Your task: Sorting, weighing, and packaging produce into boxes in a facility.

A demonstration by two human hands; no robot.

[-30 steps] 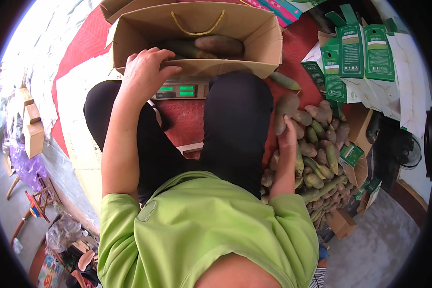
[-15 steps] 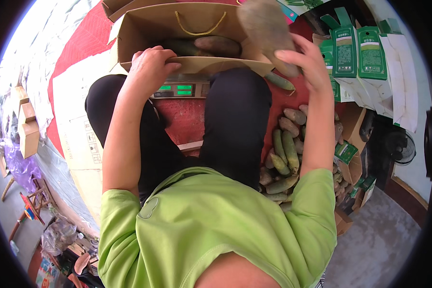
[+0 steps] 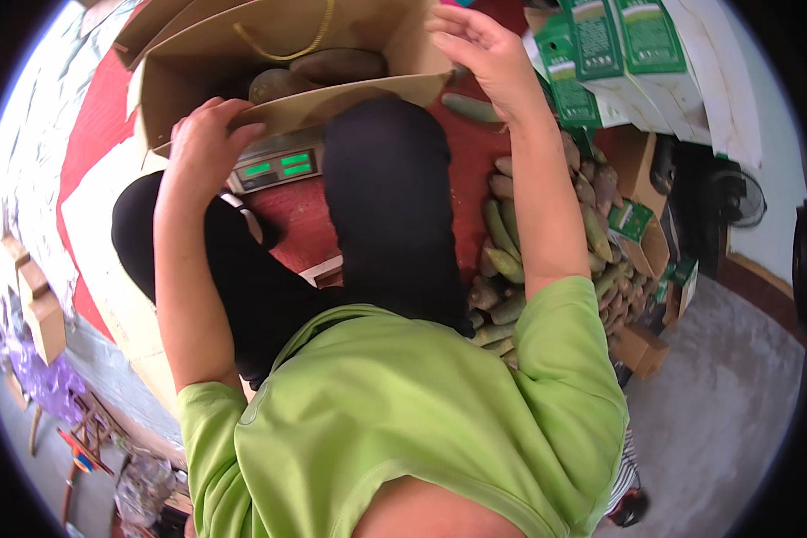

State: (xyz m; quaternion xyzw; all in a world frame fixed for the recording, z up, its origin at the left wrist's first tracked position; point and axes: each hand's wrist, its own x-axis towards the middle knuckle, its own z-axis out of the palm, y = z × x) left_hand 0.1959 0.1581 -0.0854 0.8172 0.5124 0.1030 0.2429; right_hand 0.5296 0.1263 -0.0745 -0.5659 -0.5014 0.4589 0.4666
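A brown cardboard carrier box with a yellow cord handle lies open at the top. Inside are soil-coated, radish-like roots; the rest of its inside is partly hidden by the near wall. My left hand grips that near wall at its left end, fingers curled over the rim. Beyond the box's right end, my right hand is raised, fingers apart, holding nothing. A scale with a green lit display shows under the box. One long green root lies right of the box.
A heap of green and brown roots spreads on the red cloth to the right of my knee. Green-and-white cartons stand at the far right, with a fan below them. Small cardboard boxes are at the left.
The brown root has left my right hand, which is now empty and further up. Another rounded root shows inside the box. The view has shifted, so everything sits further left.
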